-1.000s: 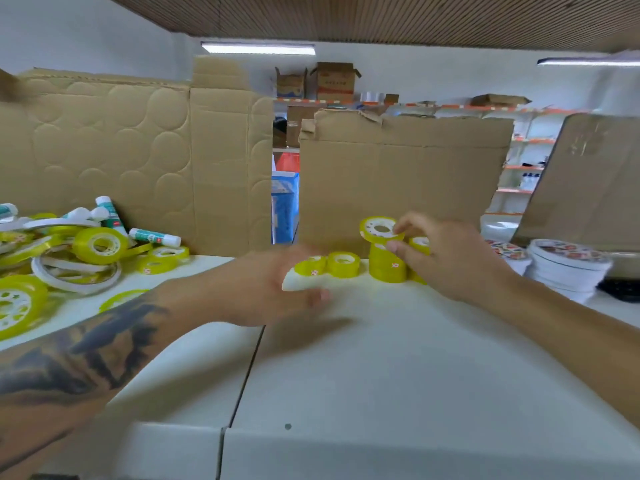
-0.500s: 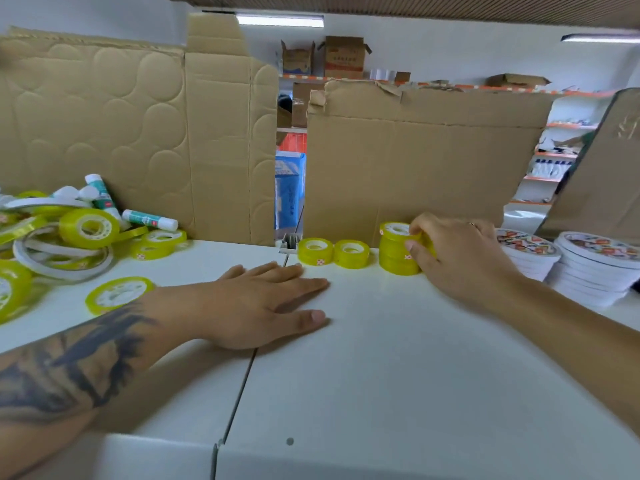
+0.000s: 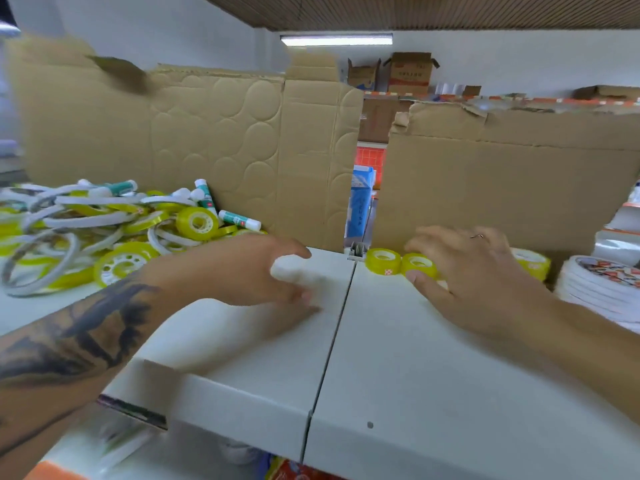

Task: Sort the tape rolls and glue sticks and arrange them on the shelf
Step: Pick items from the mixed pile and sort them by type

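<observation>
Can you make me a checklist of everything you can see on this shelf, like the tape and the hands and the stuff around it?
Surface: white shelf, two panels meeting at a seam.
Job's things: small yellow tape rolls in a row by the cardboard backing; mixed pile of tape rolls with glue sticks at the left.
Clutter: stacked printed lids at the right.
Hands: left hand over the shelf, blurred, fingers loosely curled, holding nothing; right hand over the row, fingers touching a roll.
Cables: nothing seen.
Surroundings: cardboard boxes on far shelving, ceiling light.
</observation>
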A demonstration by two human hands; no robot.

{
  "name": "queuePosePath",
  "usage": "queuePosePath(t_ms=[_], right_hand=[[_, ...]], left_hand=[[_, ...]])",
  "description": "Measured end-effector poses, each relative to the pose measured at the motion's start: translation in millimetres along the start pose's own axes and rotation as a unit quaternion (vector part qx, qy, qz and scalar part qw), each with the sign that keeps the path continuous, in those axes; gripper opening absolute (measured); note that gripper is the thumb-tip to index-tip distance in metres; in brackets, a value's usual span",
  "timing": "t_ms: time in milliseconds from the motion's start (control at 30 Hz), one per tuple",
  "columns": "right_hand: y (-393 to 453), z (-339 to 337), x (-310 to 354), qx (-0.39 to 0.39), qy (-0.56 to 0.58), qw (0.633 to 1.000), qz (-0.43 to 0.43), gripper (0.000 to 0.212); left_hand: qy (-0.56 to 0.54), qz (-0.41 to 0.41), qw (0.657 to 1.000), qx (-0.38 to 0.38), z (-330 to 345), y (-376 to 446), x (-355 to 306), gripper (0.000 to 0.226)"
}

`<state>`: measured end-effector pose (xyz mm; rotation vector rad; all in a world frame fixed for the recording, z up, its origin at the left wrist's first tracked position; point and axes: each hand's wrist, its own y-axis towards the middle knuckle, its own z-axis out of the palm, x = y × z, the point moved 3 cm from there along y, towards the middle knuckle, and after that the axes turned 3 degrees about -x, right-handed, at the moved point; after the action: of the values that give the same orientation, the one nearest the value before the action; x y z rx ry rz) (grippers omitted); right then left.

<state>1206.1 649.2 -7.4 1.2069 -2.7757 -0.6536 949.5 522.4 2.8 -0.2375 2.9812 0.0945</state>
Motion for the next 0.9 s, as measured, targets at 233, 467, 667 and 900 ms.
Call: queuePosePath(t_ms=[233, 467, 667, 900], right_hand=[[9, 8, 76, 0.032, 0.029, 0.995, -0.095, 0.041], [11, 18, 118, 0.057, 0.076, 0.984, -0.151, 0.039], [-3, 3, 125, 0.046, 0.122, 0.978, -0.162, 0.042], [-16, -21, 110, -0.056, 0.199, 0.967, -0.149, 0.032]], left_hand=[[0.012, -0.094, 0.995, -0.017, -5, -38, 68, 0.081], [-0.064, -0.086, 0.993, -0.051, 7, -46, 77, 0.060], [-0.161, -0.015, 0.984, -0.075, 6, -55, 55, 0.062], [-0.239, 0.090, 0.964, -0.078, -7, -54, 2, 0.064]])
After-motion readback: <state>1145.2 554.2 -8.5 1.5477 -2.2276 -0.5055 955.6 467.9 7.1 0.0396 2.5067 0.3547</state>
